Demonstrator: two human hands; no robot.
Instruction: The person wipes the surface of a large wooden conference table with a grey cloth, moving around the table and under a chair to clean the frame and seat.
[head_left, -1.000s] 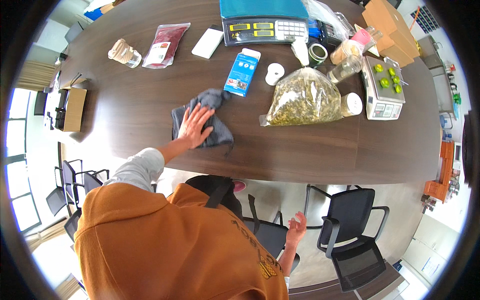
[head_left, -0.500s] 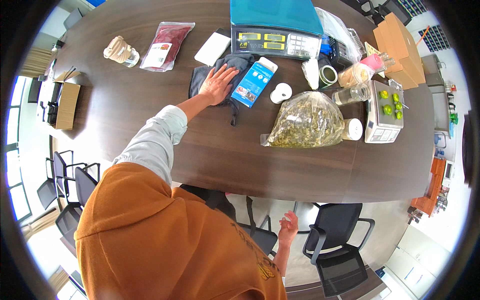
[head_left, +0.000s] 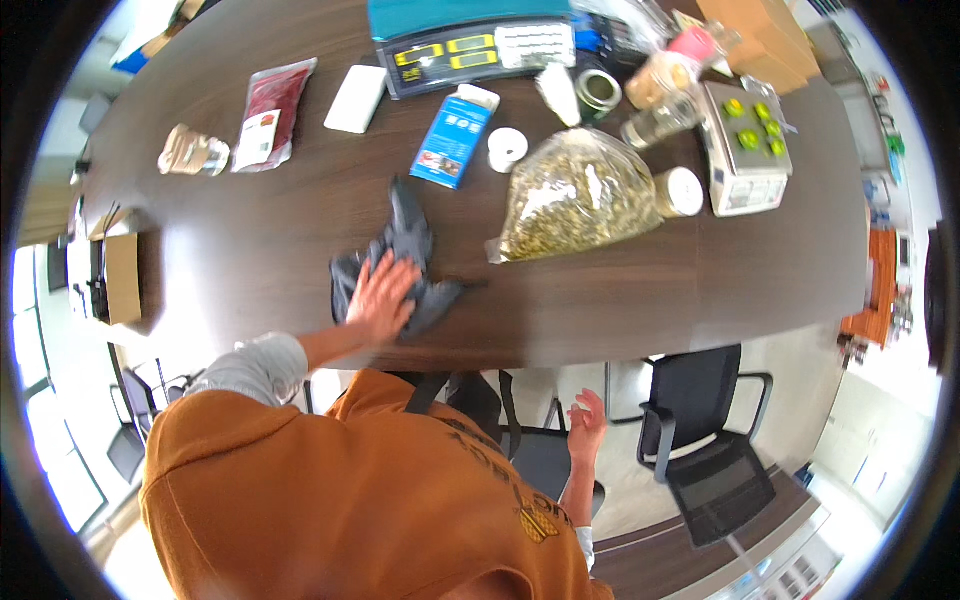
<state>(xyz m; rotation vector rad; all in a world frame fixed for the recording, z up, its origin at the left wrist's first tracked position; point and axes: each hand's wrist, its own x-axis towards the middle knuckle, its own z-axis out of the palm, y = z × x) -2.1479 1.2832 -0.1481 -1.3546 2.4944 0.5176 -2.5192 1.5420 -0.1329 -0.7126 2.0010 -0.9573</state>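
Observation:
My left hand (head_left: 383, 300) lies flat with its fingers spread on a crumpled dark grey cloth (head_left: 408, 238), near the table's front edge. One corner of the cloth points away from me and another part sticks out to the right. Off the table to the right, my right hand (head_left: 587, 425) hangs above the floor, fingers loosely bent and apart, with nothing in it. Beyond the cloth lies a blue and white box (head_left: 452, 140) with its top flap raised. A white roll (head_left: 507, 149) stands right of the box, beside a clear bag of dried greenish flowers (head_left: 580, 195).
A large teal scale (head_left: 475, 52) stands at the back. A small scale (head_left: 745, 150) at the right bears several green fruits. Jars, a cardboard box (head_left: 770, 40), a red vacuum pack (head_left: 272, 115), a white slab (head_left: 356, 99) and a cup (head_left: 192, 152) surround the work area.
My left hand has dragged the cloth toward me, from beside the blue box to near the front edge. My view has shifted; the right hand still hangs beside the table.

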